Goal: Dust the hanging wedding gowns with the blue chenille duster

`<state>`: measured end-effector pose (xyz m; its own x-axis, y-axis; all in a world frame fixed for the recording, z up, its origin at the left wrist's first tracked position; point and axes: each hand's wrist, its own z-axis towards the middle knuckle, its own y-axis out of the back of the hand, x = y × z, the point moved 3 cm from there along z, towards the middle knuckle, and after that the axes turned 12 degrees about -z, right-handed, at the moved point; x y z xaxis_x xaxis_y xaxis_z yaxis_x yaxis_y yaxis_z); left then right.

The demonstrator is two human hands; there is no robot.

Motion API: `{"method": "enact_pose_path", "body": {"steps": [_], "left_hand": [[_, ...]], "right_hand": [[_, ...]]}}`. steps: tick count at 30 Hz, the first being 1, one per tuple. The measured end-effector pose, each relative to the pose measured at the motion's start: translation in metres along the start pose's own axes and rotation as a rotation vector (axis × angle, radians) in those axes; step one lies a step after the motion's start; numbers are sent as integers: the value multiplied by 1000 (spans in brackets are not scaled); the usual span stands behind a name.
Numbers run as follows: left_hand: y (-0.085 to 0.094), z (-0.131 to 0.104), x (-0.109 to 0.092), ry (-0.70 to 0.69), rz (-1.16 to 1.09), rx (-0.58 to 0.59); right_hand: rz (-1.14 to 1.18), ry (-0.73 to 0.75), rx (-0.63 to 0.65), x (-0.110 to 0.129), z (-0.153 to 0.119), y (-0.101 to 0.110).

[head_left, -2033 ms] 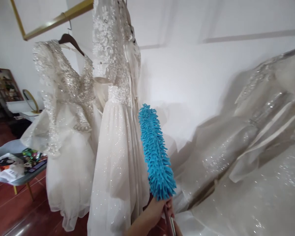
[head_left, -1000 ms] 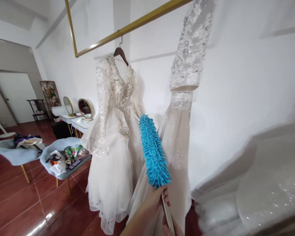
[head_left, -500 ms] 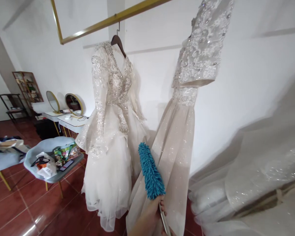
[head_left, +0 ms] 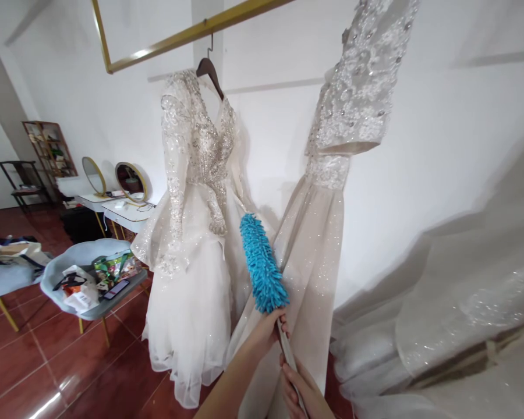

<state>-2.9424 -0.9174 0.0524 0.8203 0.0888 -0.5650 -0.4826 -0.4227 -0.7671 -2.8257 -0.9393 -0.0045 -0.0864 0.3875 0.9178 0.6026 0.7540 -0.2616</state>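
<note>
A blue microfibre duster point(head_left: 262, 265) with a shaggy head and a grey handle stands tilted in front of me. My left hand point(head_left: 271, 326) is closed round the handle just below the blue head. Lower on the same handle, my right hand point(head_left: 300, 387) is wrapped as well. The duster head is in front of the gap between two hanging gowns: a white beaded long-sleeved dress point(head_left: 196, 244) on the left and a pale sparkling dress point(head_left: 312, 238) on the right. Whether the head touches either fabric, I cannot tell.
A gold rail point(head_left: 192, 35) carries the left dress on a dark hanger point(head_left: 209, 74). More white sparkling fabric point(head_left: 454, 314) spreads at the right. A light-blue chair point(head_left: 63, 265) with bags and a phone stands left, before a table point(head_left: 126, 210) with round mirrors.
The duster and both hands have risen, with the head moving slightly left. More of the handle and of my right hand has come into sight.
</note>
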Motion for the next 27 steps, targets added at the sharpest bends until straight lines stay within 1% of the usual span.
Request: {"method": "enact_pose_path", "body": {"steps": [3, 6, 9, 11, 15, 20, 24, 27], "left_hand": [[-21, 1, -12, -31, 36, 118], [-37, 3, -17, -43, 89, 184], [-44, 8, -15, -47, 97, 202], [-42, 12, -9, -36, 94, 178], [-25, 20, 10, 17, 72, 97], [5, 25, 33, 54, 23, 5], [28, 27, 46, 105, 20, -74], [46, 29, 53, 162, 18, -105]], "right_hand": [[20, 31, -7, 21, -4, 2], [52, 34, -24, 31, -5, 9], [84, 38, -29, 35, -5, 16], [80, 25, -44, 34, -6, 20], [51, -11, -42, 20, -7, 27], [42, -54, -6, -10, -1, 32], [54, -81, 1, -34, 5, 32], [65, -102, -11, -51, 10, 28]]}}
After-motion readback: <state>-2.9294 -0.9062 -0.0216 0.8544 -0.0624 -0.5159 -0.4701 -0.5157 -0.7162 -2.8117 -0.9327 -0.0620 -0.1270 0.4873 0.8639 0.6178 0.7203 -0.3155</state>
